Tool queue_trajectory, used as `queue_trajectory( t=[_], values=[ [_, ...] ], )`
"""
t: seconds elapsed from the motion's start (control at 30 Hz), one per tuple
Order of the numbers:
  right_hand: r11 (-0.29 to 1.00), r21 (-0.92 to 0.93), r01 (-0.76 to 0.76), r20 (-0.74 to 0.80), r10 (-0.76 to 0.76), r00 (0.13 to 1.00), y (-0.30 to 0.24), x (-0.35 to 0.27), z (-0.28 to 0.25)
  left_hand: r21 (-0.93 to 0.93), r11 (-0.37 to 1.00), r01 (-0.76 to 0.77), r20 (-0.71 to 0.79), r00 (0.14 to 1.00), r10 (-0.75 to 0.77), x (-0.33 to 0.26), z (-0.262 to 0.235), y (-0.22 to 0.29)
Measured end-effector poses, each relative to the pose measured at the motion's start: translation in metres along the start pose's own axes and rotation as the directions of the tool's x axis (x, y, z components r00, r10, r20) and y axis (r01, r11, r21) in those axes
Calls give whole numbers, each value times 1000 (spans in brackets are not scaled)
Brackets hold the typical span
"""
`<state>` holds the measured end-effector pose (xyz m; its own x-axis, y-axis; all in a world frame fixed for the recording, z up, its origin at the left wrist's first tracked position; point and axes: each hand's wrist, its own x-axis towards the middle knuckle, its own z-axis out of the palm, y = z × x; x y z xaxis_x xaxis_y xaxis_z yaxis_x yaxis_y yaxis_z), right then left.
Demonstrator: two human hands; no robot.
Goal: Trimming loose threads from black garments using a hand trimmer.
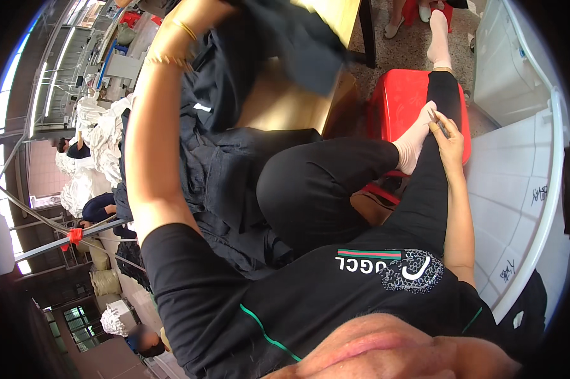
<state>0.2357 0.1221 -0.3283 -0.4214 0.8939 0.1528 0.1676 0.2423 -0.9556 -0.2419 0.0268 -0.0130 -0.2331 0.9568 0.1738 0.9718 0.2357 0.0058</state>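
Raising a dark garment (297,38) with left hand (200,9) fingers hidden, cannot tell their state, right hand (446,136) pinching small snips (438,120) above the sock (414,142), dark pile (228,183) waiting

The left arm extends up and away from the body, bare from the short black sleeve at the shoulder to the wrist. The forearm rises steeply toward the upper edge of the view. Two thin gold bangles sit at the wrist. The left hand (200,9) lies at the top edge of the view and is largely hidden by dark fabric; its finger position cannot be determined.

The right arm runs forward along the right thigh, elbow nearly straight, forearm bare. The right hand (448,136) rests near the ankle of the crossed leg, fingers curled together with the tips pinching a small thin item against the sock.
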Motion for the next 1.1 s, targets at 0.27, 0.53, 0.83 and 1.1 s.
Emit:
queue_trajectory(
  t=[0.27,0.53,0.83,1.1],
  values=[
    [999,23,30,35,-31,999,6,-11,11,-31,904,427,20,904,-426,9,-33,-85],
    [977,-175,120,148,-95,984,22,-11,8,-148,859,490,492,790,-366,-187,-21,20],
    [896,-405,184,194,-112,975,20,-16,15,-49,959,279,-236,930,-283,-351,-5,54],
    [923,-310,228,203,-170,964,30,-13,14,-68,799,598,-208,774,-598,-417,17,67]
  ],
)
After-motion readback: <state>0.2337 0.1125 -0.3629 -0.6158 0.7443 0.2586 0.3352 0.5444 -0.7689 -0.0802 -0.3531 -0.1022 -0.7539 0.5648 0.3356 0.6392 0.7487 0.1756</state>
